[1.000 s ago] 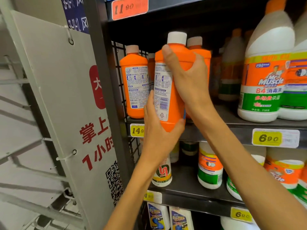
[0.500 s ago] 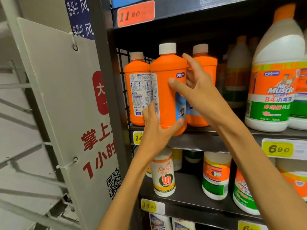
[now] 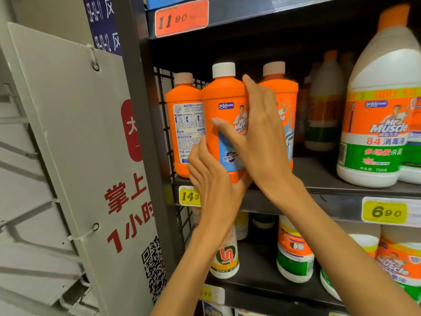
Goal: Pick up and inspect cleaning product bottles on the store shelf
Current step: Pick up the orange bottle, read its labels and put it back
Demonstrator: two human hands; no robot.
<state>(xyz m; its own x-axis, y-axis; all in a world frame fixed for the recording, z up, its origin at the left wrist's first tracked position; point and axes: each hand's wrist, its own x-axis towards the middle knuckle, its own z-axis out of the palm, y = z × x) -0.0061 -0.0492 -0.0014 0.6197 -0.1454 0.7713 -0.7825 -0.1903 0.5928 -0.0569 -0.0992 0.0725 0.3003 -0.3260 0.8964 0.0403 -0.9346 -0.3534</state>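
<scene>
**Bottle Turned Front-Out, Going Back to the Shelf**

I am holding the orange bottle (image 3: 224,124) with both hands: my left hand (image 3: 211,179) is cupping its base from below, and my right hand (image 3: 262,133) is wrapping its side, thumb across the front label. A second ago the back label with its barcode was facing me and the bottle was away from the row; now I am presenting the front label and bringing the base level with the shelf edge (image 3: 330,192). In my judgement, inspection of this unit is finishing and re-shelving is starting.

Legible on the held bottle: "SC Johnson" and "Mr Muscle". Left of my grip, a matching bottle (image 3: 184,124) is showing its back label. Far right of my grip, a white bottle (image 3: 382,124) is reading "Mr Muscle 84". Price tags: "11.90" (image 3: 181,17) above, "6.90" (image 3: 384,212) lower right.
</scene>
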